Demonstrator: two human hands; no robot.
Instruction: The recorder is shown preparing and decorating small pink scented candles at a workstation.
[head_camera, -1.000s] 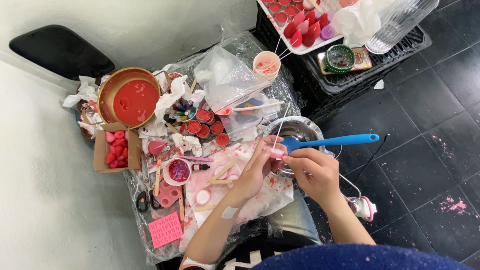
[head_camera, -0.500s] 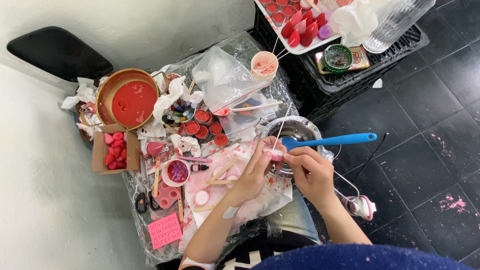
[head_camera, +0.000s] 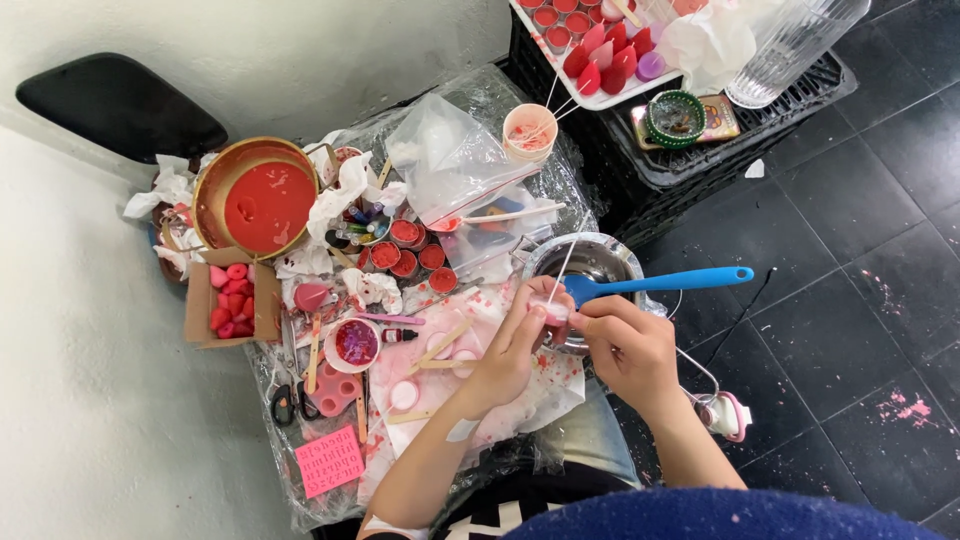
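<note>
Fingers (head_camera: 535, 305) of the left hand (head_camera: 510, 350) pinch a small pink mould (head_camera: 553, 308), while the right hand (head_camera: 625, 345) closes on its other side; both grip it above the near rim of a steel bowl (head_camera: 590, 262). A thin white wick (head_camera: 563, 268) rises from the mould, and a blue spatula (head_camera: 660, 285) lies across the bowl, its handle pointing right.

Head view, table: a brass pan of red wax (head_camera: 262, 205) stands at far left, with an open brown cardboard box (head_camera: 230, 300) of pink pieces just in front of it. A clear zip bag (head_camera: 455, 165) lies crumpled at centre back, beside a paper cup (head_camera: 530, 130). A pink rectangular note (head_camera: 328, 460) with dark writing sits at the near left corner.

Head view, crate: a black crate (head_camera: 700, 160) to the right carries a white tray (head_camera: 590, 60) of red moulds and a flat printed packet (head_camera: 715, 118) under a green ring.
</note>
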